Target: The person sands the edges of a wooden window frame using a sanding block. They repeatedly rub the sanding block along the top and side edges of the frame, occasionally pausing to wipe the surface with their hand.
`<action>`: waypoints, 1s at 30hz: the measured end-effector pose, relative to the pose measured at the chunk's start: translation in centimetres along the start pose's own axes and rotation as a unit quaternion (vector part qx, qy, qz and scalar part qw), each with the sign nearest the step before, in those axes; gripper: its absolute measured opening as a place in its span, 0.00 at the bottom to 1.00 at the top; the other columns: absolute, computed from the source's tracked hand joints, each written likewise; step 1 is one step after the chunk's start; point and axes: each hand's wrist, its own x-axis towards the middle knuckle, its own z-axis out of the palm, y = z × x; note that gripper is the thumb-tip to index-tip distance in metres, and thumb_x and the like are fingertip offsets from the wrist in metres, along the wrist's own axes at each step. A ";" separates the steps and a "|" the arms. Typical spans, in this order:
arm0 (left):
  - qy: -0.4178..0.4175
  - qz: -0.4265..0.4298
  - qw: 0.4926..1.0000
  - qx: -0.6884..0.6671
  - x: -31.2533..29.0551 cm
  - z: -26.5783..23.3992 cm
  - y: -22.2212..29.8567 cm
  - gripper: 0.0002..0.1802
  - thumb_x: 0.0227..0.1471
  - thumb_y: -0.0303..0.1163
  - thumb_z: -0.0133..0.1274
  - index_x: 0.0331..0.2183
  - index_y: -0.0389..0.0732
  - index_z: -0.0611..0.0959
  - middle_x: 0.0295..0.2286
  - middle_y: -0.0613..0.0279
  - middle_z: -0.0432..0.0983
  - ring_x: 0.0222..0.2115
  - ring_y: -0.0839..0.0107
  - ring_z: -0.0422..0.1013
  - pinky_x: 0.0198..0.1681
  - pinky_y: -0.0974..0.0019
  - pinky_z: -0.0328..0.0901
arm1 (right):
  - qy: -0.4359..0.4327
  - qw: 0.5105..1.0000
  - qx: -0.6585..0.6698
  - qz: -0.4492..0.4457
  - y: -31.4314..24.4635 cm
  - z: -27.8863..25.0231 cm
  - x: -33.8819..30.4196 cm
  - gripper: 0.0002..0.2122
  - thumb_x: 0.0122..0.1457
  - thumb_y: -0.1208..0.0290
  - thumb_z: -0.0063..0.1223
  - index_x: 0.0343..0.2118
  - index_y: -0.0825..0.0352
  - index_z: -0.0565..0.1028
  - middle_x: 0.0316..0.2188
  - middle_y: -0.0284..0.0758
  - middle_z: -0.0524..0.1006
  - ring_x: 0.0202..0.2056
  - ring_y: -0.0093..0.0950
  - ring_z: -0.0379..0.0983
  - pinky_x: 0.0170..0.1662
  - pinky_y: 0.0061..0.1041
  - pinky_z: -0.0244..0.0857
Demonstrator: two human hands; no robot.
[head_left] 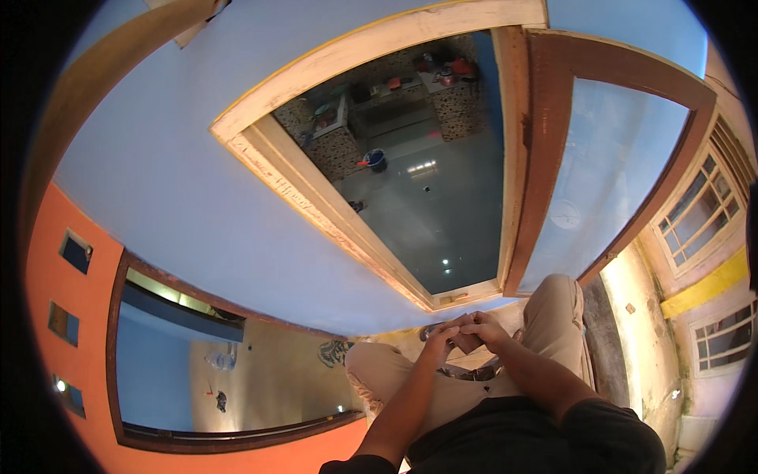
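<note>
Close together in front of my lap, both hands have their fingers bent around one small reddish-brown flat piece (467, 342) with straight edges. My left hand (440, 341) grips its left side. On the upper right edge of the piece are the fingers of my right hand (486, 329). Whether it is a folded sheet or a thin block I cannot tell. My knees, in beige trousers (553, 316), stand on either side. A small round dark thing (426, 332) lies beyond my left hand, partly hidden by it.
Ahead is a window opening with a pale bare-wood frame (316, 217) in a blue wall (197, 174). Its brown-framed glass casement (545, 158) stands swung out to the right. Through the opening a blue bucket (375, 160) shows far below. A dark-framed opening (120, 355) is at the left.
</note>
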 end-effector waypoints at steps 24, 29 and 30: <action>0.065 0.041 0.997 -0.029 1.9 0.7 -0.5 0.23 0.59 0.29 0.63 0.55 0.41 0.78 0.53 0.58 0.77 0.53 0.63 0.74 0.57 0.56 0.71 | 0.062 0.991 0.121 0.013 -1.6 -0.2 -1.2 0.14 0.67 0.70 0.63 0.52 0.67 0.78 0.45 0.34 0.81 0.45 0.29 0.81 0.49 0.30 0.78; 0.012 0.002 0.997 -0.080 2.2 -0.6 -0.3 0.21 0.58 0.27 0.64 0.53 0.41 0.79 0.47 0.62 0.78 0.49 0.66 0.75 0.55 0.57 0.71 | 0.059 0.995 0.079 0.029 -0.9 -0.4 -0.9 0.15 0.67 0.70 0.63 0.52 0.69 0.76 0.45 0.35 0.80 0.45 0.30 0.81 0.50 0.32 0.78; 0.005 -0.003 0.997 -0.076 2.2 -0.1 -0.2 0.22 0.58 0.27 0.64 0.53 0.41 0.79 0.47 0.62 0.78 0.49 0.65 0.75 0.55 0.57 0.71 | 0.070 0.994 0.082 0.017 -0.5 -0.8 -0.7 0.15 0.67 0.71 0.63 0.52 0.68 0.75 0.46 0.36 0.80 0.45 0.30 0.81 0.50 0.32 0.78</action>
